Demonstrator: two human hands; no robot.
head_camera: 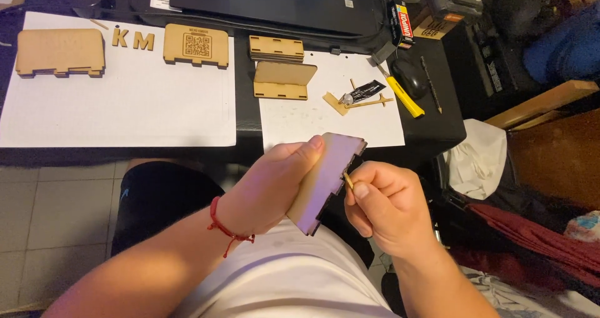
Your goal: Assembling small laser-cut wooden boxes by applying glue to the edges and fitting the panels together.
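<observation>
On the dark tabletop (pixel 247 115), at twelve o'clock, we see a laptop (pixel 275 2) bearing a small white sticker (pixel 349 4). At one o'clock stands a slim black, yellow and red package (pixel 402 23); beside it, a brown cardboard box (pixel 432 24). At eleven o'clock, a wooden panel (pixel 195 44) carries an engraved square code.

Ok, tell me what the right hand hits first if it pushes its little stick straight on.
Most likely the dark notched edge of the wooden panel held in the left hand. The right hand points the stick at it, almost touching.
</observation>
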